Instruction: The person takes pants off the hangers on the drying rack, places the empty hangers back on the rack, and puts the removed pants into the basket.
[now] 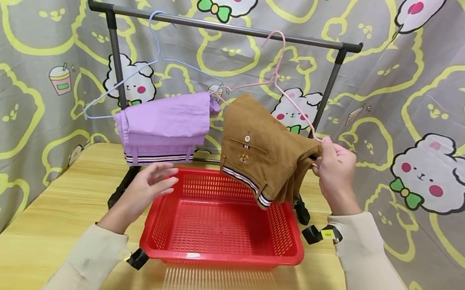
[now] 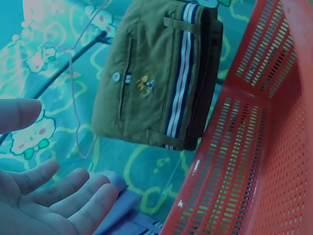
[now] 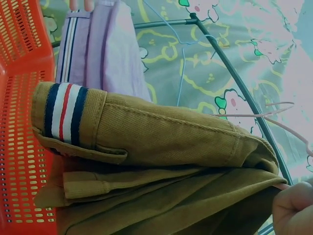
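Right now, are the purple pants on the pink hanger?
No, the purple pants hang from the blue hanger; the pink hanger holds brown pants.

The right wrist view's edges cut off the right grip (image 3: 295,210) and the brown garment (image 3: 166,149).

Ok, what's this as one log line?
right hand: pinches pink hanger; left hand: holds nothing; brown pants: on pink hanger; purple pants: on blue hanger

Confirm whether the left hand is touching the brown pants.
Apart. The left wrist view shows patterned curtain in the gap between the left hand and the brown pants.
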{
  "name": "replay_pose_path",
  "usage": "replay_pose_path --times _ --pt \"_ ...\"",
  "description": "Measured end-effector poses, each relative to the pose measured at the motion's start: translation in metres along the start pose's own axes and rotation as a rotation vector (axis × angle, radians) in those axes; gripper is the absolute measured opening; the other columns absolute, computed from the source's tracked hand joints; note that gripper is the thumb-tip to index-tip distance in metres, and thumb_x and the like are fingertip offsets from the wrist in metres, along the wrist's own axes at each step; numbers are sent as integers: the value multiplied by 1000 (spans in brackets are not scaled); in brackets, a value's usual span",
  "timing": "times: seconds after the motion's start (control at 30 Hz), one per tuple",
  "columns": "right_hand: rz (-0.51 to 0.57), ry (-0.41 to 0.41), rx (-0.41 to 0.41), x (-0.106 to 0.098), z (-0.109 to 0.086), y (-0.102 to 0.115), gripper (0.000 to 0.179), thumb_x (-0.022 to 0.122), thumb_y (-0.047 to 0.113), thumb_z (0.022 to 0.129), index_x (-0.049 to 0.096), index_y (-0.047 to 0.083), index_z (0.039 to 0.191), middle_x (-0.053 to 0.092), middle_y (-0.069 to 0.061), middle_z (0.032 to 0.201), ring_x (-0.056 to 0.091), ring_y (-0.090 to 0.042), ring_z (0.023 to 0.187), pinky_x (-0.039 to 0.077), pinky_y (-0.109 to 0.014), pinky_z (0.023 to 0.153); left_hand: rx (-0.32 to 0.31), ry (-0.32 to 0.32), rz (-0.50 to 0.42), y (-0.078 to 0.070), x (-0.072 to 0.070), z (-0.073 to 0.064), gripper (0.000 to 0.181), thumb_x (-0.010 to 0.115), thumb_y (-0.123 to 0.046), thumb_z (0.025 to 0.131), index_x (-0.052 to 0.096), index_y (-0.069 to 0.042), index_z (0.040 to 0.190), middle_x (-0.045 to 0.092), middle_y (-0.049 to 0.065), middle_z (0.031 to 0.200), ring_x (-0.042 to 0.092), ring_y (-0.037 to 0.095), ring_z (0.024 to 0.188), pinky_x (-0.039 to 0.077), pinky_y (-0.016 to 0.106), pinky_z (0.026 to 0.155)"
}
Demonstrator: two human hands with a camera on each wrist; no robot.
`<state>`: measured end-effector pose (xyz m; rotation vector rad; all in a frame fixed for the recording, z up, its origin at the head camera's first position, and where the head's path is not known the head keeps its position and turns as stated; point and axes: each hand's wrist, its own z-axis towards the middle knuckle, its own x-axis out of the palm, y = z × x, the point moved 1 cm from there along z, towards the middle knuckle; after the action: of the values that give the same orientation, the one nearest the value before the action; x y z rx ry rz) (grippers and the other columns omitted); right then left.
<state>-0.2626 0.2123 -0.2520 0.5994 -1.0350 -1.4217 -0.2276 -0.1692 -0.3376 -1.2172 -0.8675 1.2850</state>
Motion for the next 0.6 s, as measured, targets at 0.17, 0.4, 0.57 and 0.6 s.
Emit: replay_pose_path --times 0.17,0.4,0.57,0.6 --pt "-18 -6 -1 0 -1 0 50 51 20 100 39 7 54 31 3 41 30 -5 36 28 -18 39 -5 41 -6 -7 8 14 52 58 -14 98 35 4 141 44 23 142 44 36 128 47 36 97" --pt "-13 -3 -30 2 0 0 49 51 19 100 38 6 54 30 4 41 28 -5 36 27 -18 38 -51 61 -24 -13 21 37 55 58 -15 98 32 3 144 42 23 143 45 36 128 44 42 100" --pt "-8 5 -14 2 -1 0 51 51 18 100 37 9 53 31 3 41 28 -5 36 27 -18 38 -68 95 -42 -17 33 51 65 59 -22 98 25 -2 150 36 20 148 42 34 131 40 44 104" --pt "-14 9 -11 2 -2 0 51 51 18 101 36 9 53 31 3 41 29 -5 36 27 -18 38 -80 97 -44 -18 35 53 66 59 -23 98 24 -3 150 35 19 149 42 33 131 39 44 104"
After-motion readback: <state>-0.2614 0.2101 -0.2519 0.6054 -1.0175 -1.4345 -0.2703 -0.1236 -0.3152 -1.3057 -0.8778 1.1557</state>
